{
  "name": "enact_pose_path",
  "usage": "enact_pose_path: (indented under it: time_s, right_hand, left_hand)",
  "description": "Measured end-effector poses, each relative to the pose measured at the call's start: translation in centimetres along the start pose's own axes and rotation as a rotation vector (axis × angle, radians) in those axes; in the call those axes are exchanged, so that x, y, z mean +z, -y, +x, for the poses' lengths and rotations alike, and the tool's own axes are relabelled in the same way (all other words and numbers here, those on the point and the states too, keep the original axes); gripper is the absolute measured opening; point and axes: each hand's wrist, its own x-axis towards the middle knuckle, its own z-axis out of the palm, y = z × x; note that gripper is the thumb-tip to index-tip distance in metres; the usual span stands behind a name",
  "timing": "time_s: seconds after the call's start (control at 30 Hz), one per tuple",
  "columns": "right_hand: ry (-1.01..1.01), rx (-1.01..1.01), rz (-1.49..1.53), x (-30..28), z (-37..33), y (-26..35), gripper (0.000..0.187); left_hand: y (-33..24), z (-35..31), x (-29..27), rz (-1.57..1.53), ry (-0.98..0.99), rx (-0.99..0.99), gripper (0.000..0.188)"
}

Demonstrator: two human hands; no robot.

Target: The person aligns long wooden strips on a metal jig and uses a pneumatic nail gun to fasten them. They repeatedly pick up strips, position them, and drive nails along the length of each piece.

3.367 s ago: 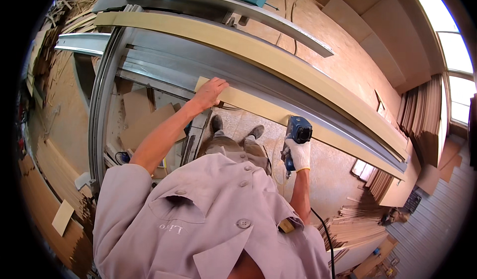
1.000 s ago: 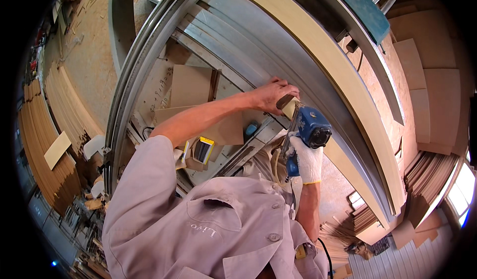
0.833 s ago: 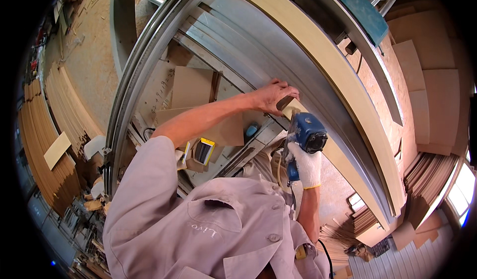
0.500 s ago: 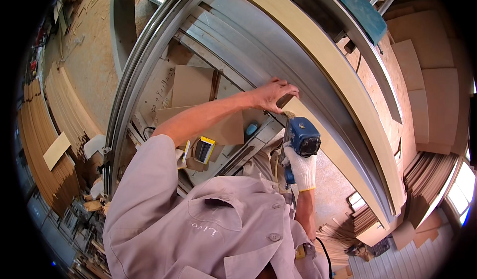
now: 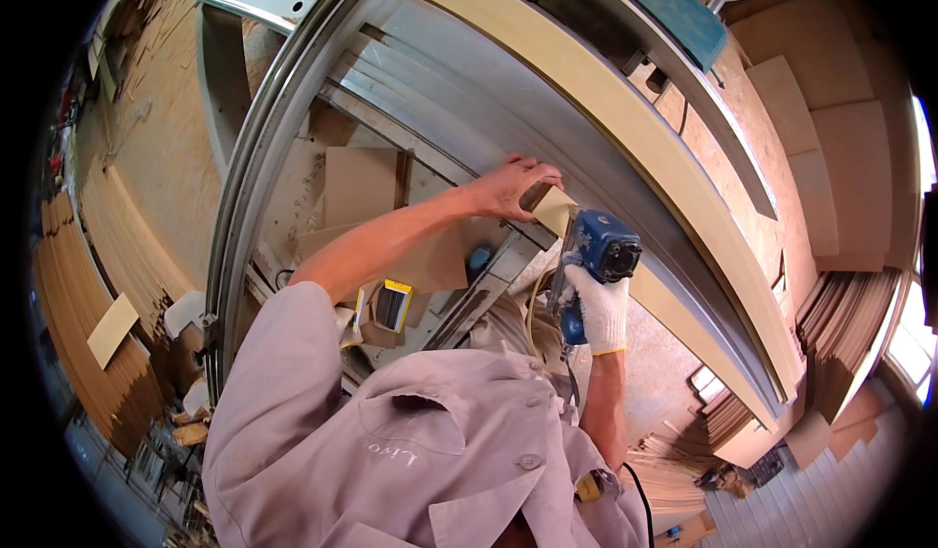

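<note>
My bare left hand (image 5: 516,187) closes its thumb and fingers round the near-left end of a pale narrow wooden board (image 5: 554,210). My right hand (image 5: 598,309), in a white knitted glove, wraps the handle of a blue handheld power tool (image 5: 608,245). The tool sits on the board's edge just to the right of my left hand. Beyond it the board runs down to the right. Where the tool's base meets the wood is hidden by its body.
A metal-railed machine bed (image 5: 430,50) lies under the work, with a long pale curved-looking strip (image 5: 576,69) beyond. Stacked boards (image 5: 850,318) stand at the right, more planks (image 5: 88,323) at the left. A yellow-edged box (image 5: 394,306) and brown sheets (image 5: 362,185) lie below my left arm.
The power tool has moved right along the board, away from my left hand, baring more of the board's end. A tuft of shavings by the tool no longer shows. The whole view has shifted slightly.
</note>
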Motion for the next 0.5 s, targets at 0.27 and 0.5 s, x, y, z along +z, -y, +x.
enact_pose_path:
  time_s: [0.27, 0.5]
  right_hand:
    - [-0.029, 0.091, 0.023, -2.3, -0.9, -1.1, 0.017]
    - [-0.083, 0.099, 0.071, -4.1, -1.8, -2.1, 0.013]
  left_hand:
    - [0.2, -0.4, 0.0, 0.002, -0.017, -0.006, 0.081]
    - [-0.8, -0.1, -0.4, 0.036, 0.004, -0.034, 0.080]
